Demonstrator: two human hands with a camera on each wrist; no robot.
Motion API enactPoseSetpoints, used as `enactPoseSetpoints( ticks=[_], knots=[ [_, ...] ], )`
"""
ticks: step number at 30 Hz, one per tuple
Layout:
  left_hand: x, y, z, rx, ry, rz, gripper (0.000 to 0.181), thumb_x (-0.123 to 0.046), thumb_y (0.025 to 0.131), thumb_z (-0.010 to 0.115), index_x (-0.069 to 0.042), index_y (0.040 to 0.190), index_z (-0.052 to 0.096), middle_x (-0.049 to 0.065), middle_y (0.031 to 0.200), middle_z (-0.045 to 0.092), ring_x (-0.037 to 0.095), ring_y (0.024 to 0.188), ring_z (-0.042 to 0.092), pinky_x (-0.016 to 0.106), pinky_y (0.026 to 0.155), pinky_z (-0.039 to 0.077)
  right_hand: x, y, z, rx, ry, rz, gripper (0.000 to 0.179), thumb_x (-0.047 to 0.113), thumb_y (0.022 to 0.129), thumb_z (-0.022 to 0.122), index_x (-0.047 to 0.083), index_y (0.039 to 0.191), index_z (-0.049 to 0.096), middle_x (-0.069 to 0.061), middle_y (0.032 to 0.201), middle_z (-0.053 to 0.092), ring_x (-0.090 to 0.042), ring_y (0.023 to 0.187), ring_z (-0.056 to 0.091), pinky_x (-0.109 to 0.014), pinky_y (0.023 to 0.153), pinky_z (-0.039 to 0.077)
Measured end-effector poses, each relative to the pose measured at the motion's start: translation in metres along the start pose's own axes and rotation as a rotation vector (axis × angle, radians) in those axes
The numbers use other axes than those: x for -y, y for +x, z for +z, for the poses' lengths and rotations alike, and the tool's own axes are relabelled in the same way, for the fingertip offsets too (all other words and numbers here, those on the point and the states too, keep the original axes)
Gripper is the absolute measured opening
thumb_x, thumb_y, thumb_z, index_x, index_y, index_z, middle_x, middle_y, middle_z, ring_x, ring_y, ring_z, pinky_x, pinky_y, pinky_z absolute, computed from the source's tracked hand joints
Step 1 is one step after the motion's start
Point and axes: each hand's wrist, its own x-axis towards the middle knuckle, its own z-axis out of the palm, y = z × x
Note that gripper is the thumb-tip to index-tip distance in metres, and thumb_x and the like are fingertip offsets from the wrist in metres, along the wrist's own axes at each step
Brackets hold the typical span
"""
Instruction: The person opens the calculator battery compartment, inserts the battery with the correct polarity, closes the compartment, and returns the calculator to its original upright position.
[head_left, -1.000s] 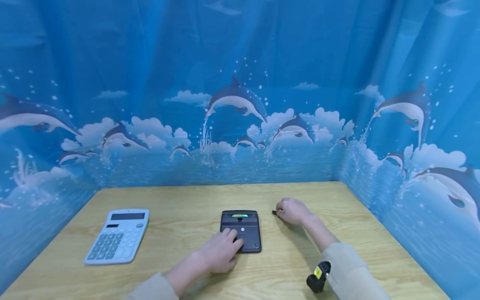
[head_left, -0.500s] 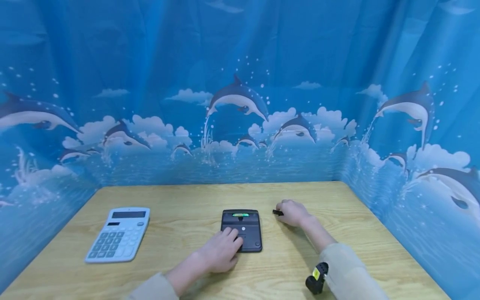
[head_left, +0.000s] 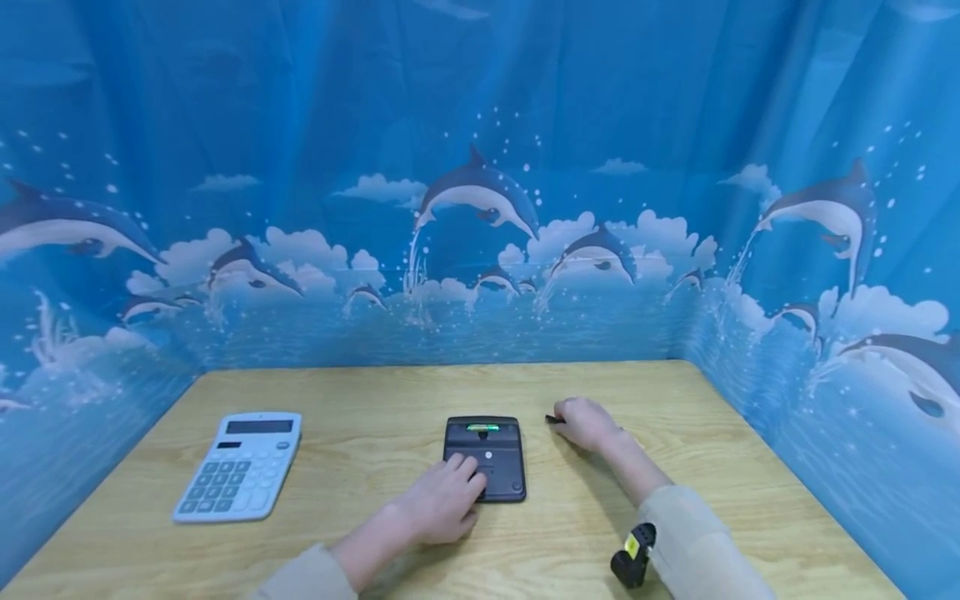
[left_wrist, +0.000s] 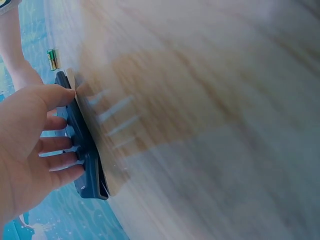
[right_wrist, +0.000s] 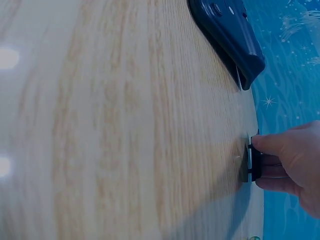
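Note:
A dark calculator lies face down on the wooden table, with a green battery showing in the open slot near its far edge. My left hand rests on its near left part, fingers lying across the back. In the left wrist view, the thumb is at the calculator's edge. To the right, my right hand pinches a small black battery cover between thumb and fingers. The right wrist view shows little tabs on the cover, held close to the tabletop.
A light blue calculator lies face up at the left of the table. A green battery appears beyond the dark calculator in the left wrist view. A blue dolphin-print curtain surrounds the table's back and sides.
The black cover has turned in my right hand's fingers, showing a broader face half a second ago and a thinner, tilted one now. My left hand stays on the dark calculator.

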Motion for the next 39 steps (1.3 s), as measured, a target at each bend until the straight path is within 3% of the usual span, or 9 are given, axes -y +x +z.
enactPoseSetpoints(
  ticks=[4, 9, 13, 20, 39],
  knots=[
    [0.000, 0.001, -0.001, 0.007, 0.002, -0.006, 0.028, -0.033, 0.083, 0.063, -0.013, 0.102, 0.057, 0.004, 0.104, 0.052, 0.018, 0.096, 0.049, 0.034, 0.085, 0.047, 0.000, 0.000, -0.002, -0.017, 0.014, -0.014, 0.021, 0.013, 0.087, 0.064, 0.012, 0.070, 0.052, 0.003, 0.062, 0.047, -0.013, 0.054, 0.041, -0.028, 0.051, 0.033],
    [-0.001, 0.001, 0.000, 0.024, 0.003, -0.010, 0.028, -0.034, 0.084, 0.062, -0.014, 0.102, 0.057, 0.005, 0.106, 0.052, 0.018, 0.098, 0.048, 0.034, 0.087, 0.047, 0.000, -0.001, -0.002, -0.041, -0.049, -0.044, 0.020, 0.013, 0.088, 0.062, 0.012, 0.070, 0.053, 0.003, 0.062, 0.048, -0.012, 0.055, 0.042, -0.029, 0.051, 0.035],
    [-0.002, 0.000, -0.001, 0.030, 0.007, -0.010, 0.028, -0.034, 0.084, 0.061, -0.014, 0.102, 0.056, 0.005, 0.106, 0.051, 0.018, 0.098, 0.048, 0.034, 0.087, 0.047, 0.000, -0.002, -0.001, -0.076, -0.098, -0.065, 0.019, 0.013, 0.087, 0.063, 0.013, 0.070, 0.054, 0.003, 0.064, 0.049, -0.012, 0.056, 0.043, -0.030, 0.050, 0.037],
    [-0.002, 0.000, -0.003, 0.044, 0.001, -0.015, 0.029, -0.035, 0.084, 0.061, -0.014, 0.103, 0.057, 0.004, 0.105, 0.050, 0.018, 0.098, 0.048, 0.034, 0.087, 0.047, 0.005, 0.001, -0.006, -0.163, -0.092, -0.101, 0.019, 0.009, 0.087, 0.061, 0.013, 0.070, 0.053, 0.003, 0.067, 0.048, -0.013, 0.060, 0.047, -0.029, 0.052, 0.042],
    [-0.002, -0.001, -0.003, 0.013, -0.002, -0.004, 0.027, -0.034, 0.083, 0.063, -0.013, 0.099, 0.058, 0.005, 0.101, 0.051, 0.018, 0.093, 0.048, 0.033, 0.083, 0.047, 0.049, 0.007, -0.022, -0.203, -0.088, -0.239, 0.006, 0.011, 0.085, 0.063, 0.012, 0.080, 0.061, 0.001, 0.078, 0.059, -0.015, 0.071, 0.057, -0.028, 0.059, 0.048]
  ],
)
